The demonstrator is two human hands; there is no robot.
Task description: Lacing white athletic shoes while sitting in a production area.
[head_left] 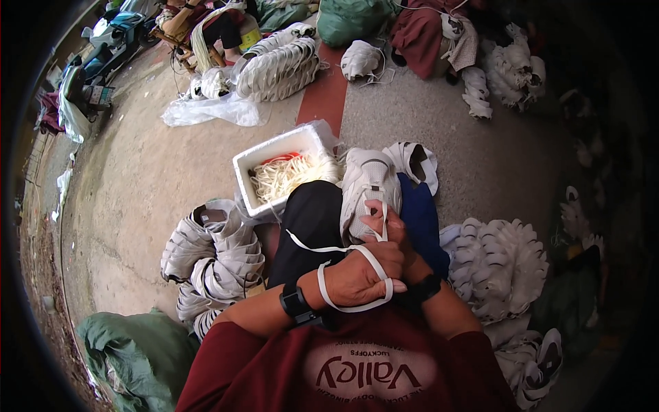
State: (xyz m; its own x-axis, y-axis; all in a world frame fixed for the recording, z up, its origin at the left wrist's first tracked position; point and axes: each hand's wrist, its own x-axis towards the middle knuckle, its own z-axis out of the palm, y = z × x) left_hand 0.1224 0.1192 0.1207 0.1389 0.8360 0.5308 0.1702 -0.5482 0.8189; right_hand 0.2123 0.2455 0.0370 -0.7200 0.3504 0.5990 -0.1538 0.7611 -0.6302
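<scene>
A pale grey-white shoe with a ribbed toe (355, 199) rests upright on the person's lap, between a knee in black cloth (310, 214) and a piece of deep blue cloth (420, 230). The left hand (360, 276) is closed around a flat white shoelace (322, 280), which loops round the hand, its free end curving out over the black cloth. The right hand (386, 225) has its fingers bent against the shoe, beside a taut stretch of the lace; whether they pinch it, I cannot tell. Just beyond the shoe lies a second white shoe (429, 172).

Near the black-clad knee, a white foam box (241, 180) holds a tangle of cream laces (292, 177) and something red (281, 158). A curved stack of whitish shoe pieces (226, 257) stands to the left, another rounded white stack (495, 264) to the right. A green woven sack (137, 357) sits at lower left
</scene>
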